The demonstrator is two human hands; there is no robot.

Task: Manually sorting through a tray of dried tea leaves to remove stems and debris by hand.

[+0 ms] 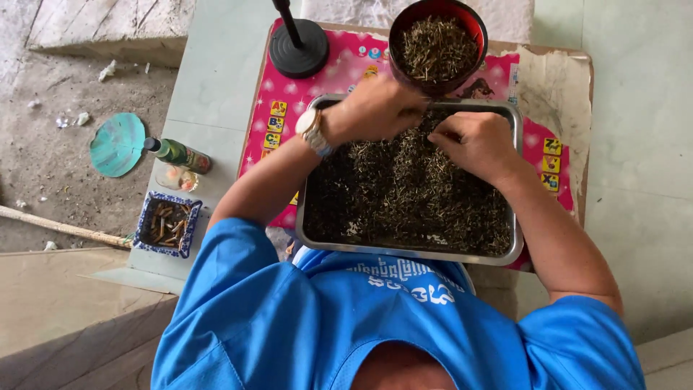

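From the head camera, both hands work the far end of a steel tray (516, 249) of dark dried shreds (404, 195); the left hand (375, 108) is curled shut on a pinch, and the right hand (473, 141) pinches shreds too. The shreds look light, loose and brittle, best taken in small fingertip pinches; a red bowl (473, 29) holds more just beyond; the tray sits on a pink mat (281, 94) over a low table, pale tiles around.
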